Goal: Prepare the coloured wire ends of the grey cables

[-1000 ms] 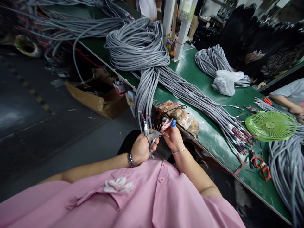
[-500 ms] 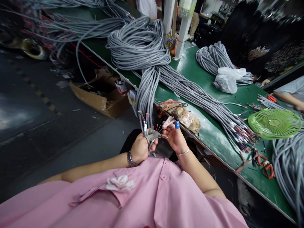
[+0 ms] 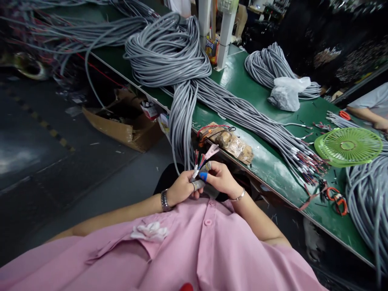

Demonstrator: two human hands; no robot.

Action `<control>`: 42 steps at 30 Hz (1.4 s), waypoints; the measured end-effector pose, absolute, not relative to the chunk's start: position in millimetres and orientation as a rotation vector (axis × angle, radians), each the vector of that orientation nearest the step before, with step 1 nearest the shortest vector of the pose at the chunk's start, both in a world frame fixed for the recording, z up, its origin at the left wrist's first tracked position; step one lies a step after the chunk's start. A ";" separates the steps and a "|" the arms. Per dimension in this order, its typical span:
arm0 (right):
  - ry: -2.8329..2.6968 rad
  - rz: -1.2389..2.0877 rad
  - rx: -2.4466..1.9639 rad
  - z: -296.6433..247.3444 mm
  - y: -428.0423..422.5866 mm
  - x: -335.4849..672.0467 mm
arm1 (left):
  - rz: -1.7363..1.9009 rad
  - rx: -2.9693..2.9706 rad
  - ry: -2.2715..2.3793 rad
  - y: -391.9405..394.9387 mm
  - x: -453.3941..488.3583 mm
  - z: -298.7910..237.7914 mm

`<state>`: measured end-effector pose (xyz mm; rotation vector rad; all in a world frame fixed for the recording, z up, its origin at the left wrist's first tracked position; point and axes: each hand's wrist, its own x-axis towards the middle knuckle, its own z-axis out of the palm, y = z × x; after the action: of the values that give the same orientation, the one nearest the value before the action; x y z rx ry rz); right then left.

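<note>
Grey cables hang from the table to my lap, and my left hand (image 3: 183, 188) is closed around their ends. A white-wrapped cable end (image 3: 195, 172) stands up from its grip, with red, blue, green and black wires (image 3: 200, 157) fanned at the top. My right hand (image 3: 223, 180) meets it there, thumb and forefinger pinched on wires beside the white wrap; the exact contact is hidden by the fingers. Blue covers the right thumb tip, and grey wrapping is on fingers of both hands. Just behind them, a pale pink clip-like piece (image 3: 211, 151) sticks out at the table edge.
A large cable coil (image 3: 168, 52) lies on the green table (image 3: 236, 76), with a long bundle (image 3: 242, 115) running right. A taped wooden block (image 3: 232, 143), green fan (image 3: 348, 145) and orange-handled scissors (image 3: 336, 200) are there too. A cardboard box (image 3: 112, 129) stands on the floor left.
My right hand has moved left from beside the wires and its fingers have closed on them at my left hand. The view has shifted slightly.
</note>
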<state>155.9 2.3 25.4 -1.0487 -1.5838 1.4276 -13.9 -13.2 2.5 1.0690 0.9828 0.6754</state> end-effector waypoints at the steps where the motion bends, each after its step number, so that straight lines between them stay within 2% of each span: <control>1: -1.677 1.327 -1.051 29.0 0.3 155.9 | 0.648 1.064 0.979 -12.3 -13.9 3.6; 4: -1.769 1.133 -1.056 37.5 -6.8 157.7 | 0.631 1.031 0.998 -9.5 -14.4 3.8; 8: -1.505 1.082 -1.159 27.5 -16.9 159.9 | 0.822 0.863 1.030 -6.4 -13.7 0.6; 11: -1.240 1.289 -1.208 7.8 -22.2 151.7 | 0.943 0.743 1.029 -6.5 -10.3 -0.7; 15: -0.891 1.475 -1.037 -3.2 -22.6 134.4 | 0.967 0.706 1.009 -7.8 -6.7 -2.7; 24: -1.137 1.658 -1.075 -4.2 1.0 141.6 | 0.702 1.054 0.966 -11.3 -24.3 -3.9; 34: -0.829 1.652 -1.097 -12.6 -1.5 135.8 | 1.017 0.589 0.995 -8.9 -20.2 -16.4; 42: -1.083 1.556 -1.205 0.6 4.7 132.8 | 1.022 0.631 1.025 -7.3 -19.3 -15.9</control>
<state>132.8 4.7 0.6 -1.2048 -1.0832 1.5556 -19.3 -7.3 -15.9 0.6307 1.0253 1.0224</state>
